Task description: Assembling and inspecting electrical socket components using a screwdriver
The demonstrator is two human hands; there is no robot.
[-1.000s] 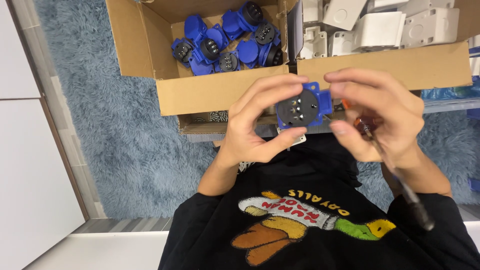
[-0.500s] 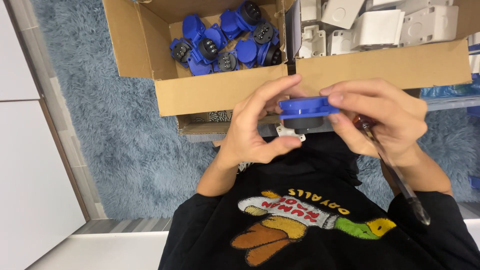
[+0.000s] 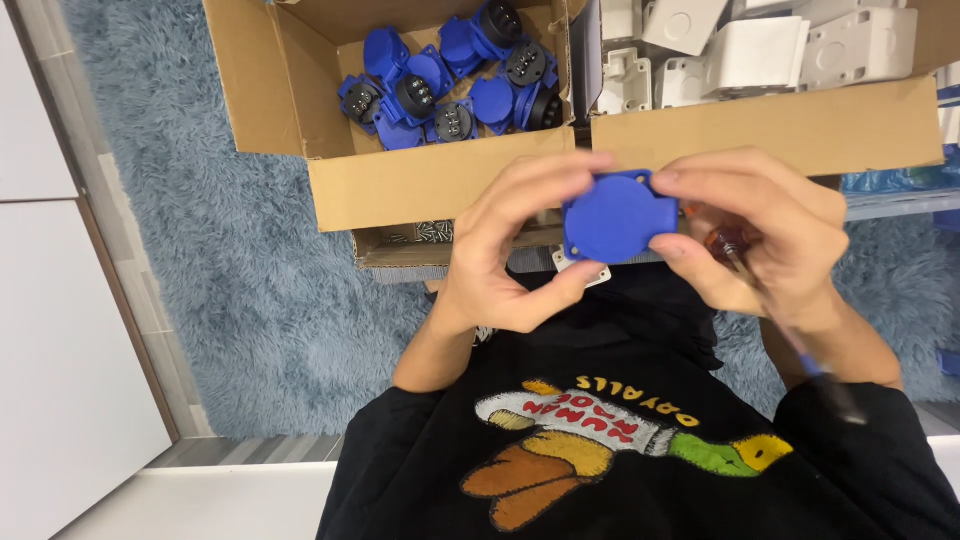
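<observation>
Hands, 2, left (image 3: 500, 260) and right (image 3: 770, 235), pinching 1 blue socket cover (image 3: 615, 215); right grips 1 screwdriver (image 3: 735, 250).

A cardboard box (image 3: 430, 180) holds a heap of blue sockets (image 3: 450, 80); just beside it, a second cardboard box (image 3: 770, 125) carries white plastic housings (image 3: 760, 45). Both stand on a shaggy blue rug (image 3: 250, 300), beside a white panel (image 3: 60, 370).
</observation>
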